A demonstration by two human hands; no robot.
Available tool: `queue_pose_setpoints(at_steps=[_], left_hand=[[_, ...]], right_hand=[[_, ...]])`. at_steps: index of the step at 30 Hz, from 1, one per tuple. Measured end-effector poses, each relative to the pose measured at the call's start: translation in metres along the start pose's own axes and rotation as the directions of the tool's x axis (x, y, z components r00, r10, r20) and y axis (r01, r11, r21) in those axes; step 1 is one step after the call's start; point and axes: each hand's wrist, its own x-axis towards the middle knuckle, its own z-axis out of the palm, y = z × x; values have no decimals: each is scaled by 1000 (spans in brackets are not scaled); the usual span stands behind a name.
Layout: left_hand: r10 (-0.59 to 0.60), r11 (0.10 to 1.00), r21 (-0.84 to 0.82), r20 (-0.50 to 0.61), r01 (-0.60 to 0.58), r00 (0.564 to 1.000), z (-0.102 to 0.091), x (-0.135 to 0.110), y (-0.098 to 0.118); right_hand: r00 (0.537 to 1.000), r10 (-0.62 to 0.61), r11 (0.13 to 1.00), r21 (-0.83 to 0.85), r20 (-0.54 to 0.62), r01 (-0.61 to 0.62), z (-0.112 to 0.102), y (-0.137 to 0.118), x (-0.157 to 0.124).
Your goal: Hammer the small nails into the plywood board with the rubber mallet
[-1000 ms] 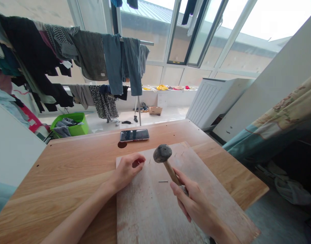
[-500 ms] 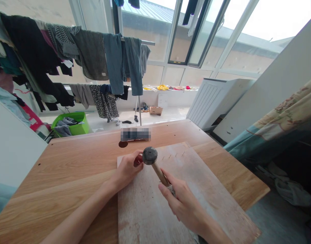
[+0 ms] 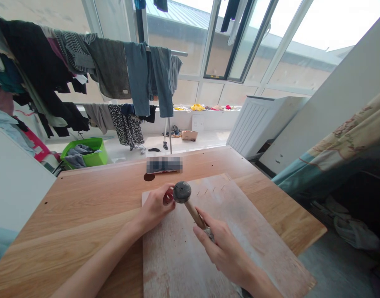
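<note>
My right hand [image 3: 222, 242] is wrapped round the wooden handle of a rubber mallet [image 3: 182, 192]. Its round black head hovers at the fingertips of my left hand [image 3: 159, 203]. The fingers of that hand are curled into a pinch over the upper left part of a worn wooden board [image 3: 190, 256]. The mallet's head partly covers those fingertips, so what they hold cannot be made out. Several thin nails [image 3: 206, 191] stand in a row in the board, to the right of the mallet's head.
The board lies on a wood-grain table [image 3: 93, 198] with a round hole [image 3: 149, 177]. A blurred-out packet [image 3: 164, 165] lies near its far edge. Beyond are a green basket [image 3: 98, 151] of clothes and hanging laundry [image 3: 109, 68]. A curtain [image 3: 329, 155] hangs at the right.
The view has shifted very slightly. Both hands and the mallet keep practically the same place over the board.
</note>
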Motion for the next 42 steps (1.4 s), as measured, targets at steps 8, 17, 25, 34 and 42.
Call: queue_pose_setpoints(at_steps=[8,17,25,34,42], left_hand=[[457,740,402,286,-538,842,16,-16,51],[478,437,523,555,-732,681,59,-13,83],[277,936,207,70,-285,958,-7,-23,21],[-79,992,-98,-40,74,996,-16,-24,-22],[-117,986,-126,-42,111,992,-18,-21,-13]], right_hand=[[983,146,980,155,-108,-128,-30,20,-16],[980,155,979,153,-121,-136,-34,34,-25],[980,184,970,177,-75,-169,-26,32,-25],[991,129,975,185,-35,-121,-15,19,-17],[995,99,976,190,22,-101,-6,8,-9]])
